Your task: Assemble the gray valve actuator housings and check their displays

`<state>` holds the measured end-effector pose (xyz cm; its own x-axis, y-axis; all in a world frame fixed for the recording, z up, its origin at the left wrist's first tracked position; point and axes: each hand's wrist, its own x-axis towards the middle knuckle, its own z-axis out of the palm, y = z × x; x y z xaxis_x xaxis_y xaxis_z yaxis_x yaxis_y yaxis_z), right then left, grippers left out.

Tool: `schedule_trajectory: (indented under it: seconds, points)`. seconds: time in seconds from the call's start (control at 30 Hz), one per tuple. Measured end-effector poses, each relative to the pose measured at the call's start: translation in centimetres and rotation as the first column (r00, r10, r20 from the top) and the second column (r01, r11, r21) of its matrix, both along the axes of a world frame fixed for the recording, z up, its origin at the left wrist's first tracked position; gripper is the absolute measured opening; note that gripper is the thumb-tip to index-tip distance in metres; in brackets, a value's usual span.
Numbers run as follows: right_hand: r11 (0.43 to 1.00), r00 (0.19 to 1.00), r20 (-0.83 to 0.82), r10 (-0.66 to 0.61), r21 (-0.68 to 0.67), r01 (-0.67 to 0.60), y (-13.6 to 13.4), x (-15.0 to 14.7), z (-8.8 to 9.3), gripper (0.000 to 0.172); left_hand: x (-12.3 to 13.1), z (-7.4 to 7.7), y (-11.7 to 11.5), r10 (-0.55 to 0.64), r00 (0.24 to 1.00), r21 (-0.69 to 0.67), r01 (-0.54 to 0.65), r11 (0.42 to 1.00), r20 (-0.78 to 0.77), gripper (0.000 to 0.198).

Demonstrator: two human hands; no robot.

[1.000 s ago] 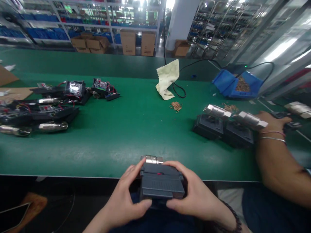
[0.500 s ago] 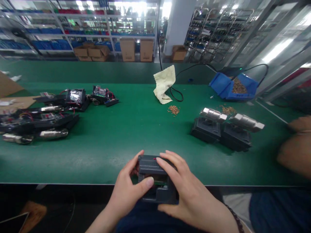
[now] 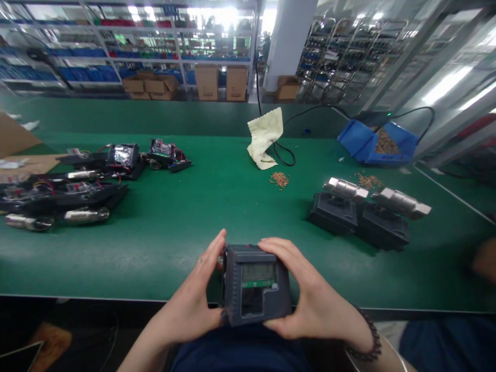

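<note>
Between my two hands is a dark grey plastic meter housing (image 3: 236,289) with a small display and a strip of green circuit board in its front window. My left hand (image 3: 197,294) grips its left side, fingers along the far edge and thumb low at the near corner. On the other side my right hand (image 3: 306,289) wraps the right edge, fingertips on top and thumb underneath. The housing is held at the table's front edge, its window facing me. Two similar dark housings with metal fittings (image 3: 382,225) sit on the green table to the right.
Opened units with wires and metal fittings (image 3: 58,191) lie at left. A pale cloth (image 3: 265,137) and a small pile of screws (image 3: 279,180) are mid-table. A blue bin (image 3: 358,142) of screws stands back right. Part of another person's arm (image 3: 486,261) shows at the right edge.
My left thumb has moved off the window to the housing's lower left side, and the display now shows. My right fingers have shifted toward the right edge. The other person's arm has drawn back rightward.
</note>
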<state>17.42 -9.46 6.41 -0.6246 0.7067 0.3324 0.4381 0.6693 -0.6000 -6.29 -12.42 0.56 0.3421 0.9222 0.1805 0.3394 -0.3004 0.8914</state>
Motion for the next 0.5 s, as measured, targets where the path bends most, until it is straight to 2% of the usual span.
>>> schedule_trajectory:
  seconds: [0.07,0.13,0.23,0.33,0.5]
  points:
    - [1.0,0.999,-0.037,0.017,-0.022,-0.018,0.8,0.1,0.0,0.081,-0.1,0.7,1.3,-0.01,0.995,0.136,0.024,0.99,-0.103,0.105]
    - [0.999,0.998,-0.062,0.031,-0.042,-0.033,1.5,0.4,-0.1,0.079,-0.2,1.6,2.5,-0.065,0.983,0.193,0.097,0.976,-0.169,0.101]
    - [0.996,0.996,-0.074,0.043,-0.077,-0.049,2.4,0.9,-0.5,0.079,-0.3,3.3,4.2,-0.141,0.953,0.179,0.194,0.965,-0.268,0.096]
    - [0.993,0.993,-0.115,0.04,-0.105,-0.052,2.9,1.4,-1.2,0.078,-0.2,4.5,5.3,-0.182,0.913,0.166,0.256,0.952,-0.365,0.103]
    - [0.996,0.989,-0.144,0.02,-0.085,-0.032,2.9,2.1,-1.7,0.073,0.2,4.9,5.7,-0.202,0.917,0.174,0.274,0.946,-0.345,0.094]
